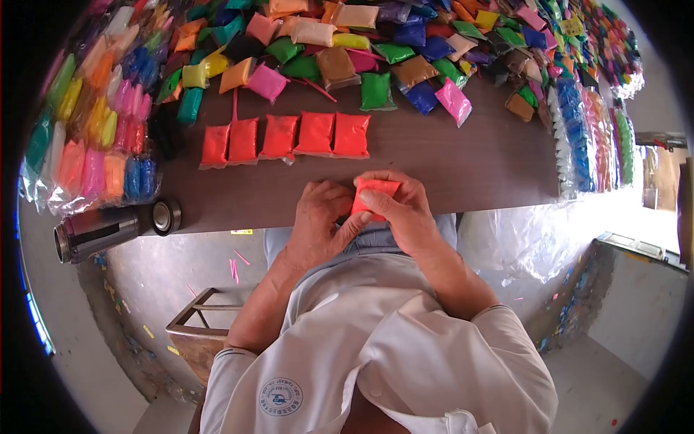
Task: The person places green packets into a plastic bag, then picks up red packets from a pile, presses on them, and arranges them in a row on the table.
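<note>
Between my hands, just over the table's front edge, is a small red packet (376, 192). My right hand (401, 210) grips it, with the thumb across its face and the fingers behind. My left hand (322, 217) has its fingers curled, and its thumb touches the packet's lower left side; whether its fingers hold part of the packet cannot be made out. Beyond my hands, a row of several red packets (280, 137) lies flat on the brown table (448, 159).
A heap of coloured packets (337, 66) covers the table's far side. Bagged packets (94, 170) stand at the left, more bags (578, 137) at the right. A dark flask (101, 231) and its round lid (166, 216) are at the front left. A wooden stool (199, 329) is below.
</note>
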### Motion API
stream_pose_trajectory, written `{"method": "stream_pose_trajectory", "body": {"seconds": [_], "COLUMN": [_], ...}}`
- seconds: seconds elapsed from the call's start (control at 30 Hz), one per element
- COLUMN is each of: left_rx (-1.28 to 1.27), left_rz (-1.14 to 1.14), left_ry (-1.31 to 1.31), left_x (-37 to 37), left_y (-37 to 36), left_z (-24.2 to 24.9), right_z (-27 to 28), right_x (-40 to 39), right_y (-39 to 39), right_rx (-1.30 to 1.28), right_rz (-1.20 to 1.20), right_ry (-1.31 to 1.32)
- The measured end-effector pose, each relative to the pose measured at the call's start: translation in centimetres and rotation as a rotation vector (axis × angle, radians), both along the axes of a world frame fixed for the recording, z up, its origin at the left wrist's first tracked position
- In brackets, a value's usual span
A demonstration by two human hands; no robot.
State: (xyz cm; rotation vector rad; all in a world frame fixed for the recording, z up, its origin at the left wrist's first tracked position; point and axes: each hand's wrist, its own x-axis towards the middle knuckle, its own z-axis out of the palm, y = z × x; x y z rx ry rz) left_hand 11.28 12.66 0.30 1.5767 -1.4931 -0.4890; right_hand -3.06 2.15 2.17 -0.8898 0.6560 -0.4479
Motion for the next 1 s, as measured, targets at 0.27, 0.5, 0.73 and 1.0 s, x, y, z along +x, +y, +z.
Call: {"method": "stream_pose_trajectory", "body": {"seconds": [0.27,0.5,0.73,1.0], "left_rx": [0.005,0.077,-0.016,0.018], "left_rz": [-0.011,-0.008,0.004,-0.032], "left_ry": [-0.017,-0.010,-0.029,-0.035], "left_x": [0.1,0.0,-0.2,0.0], "left_y": [0.0,0.2,0.0,0.2], "left_z": [0.2,0.3,0.2,0.1], "right_z": [-1.5,-0.2,-0.2,-0.9], "right_x": [-0.4,-1.6,-1.5,-2.8], "right_y": [0.1,0.2,0.2,-0.2], "right_rx": [-0.036,-0.084,-0.142,-0.242], "right_rz": [0.015,0.074,0.099,0.189], "right_ry": [-0.064,-0.006,0.069,-0.004]}}
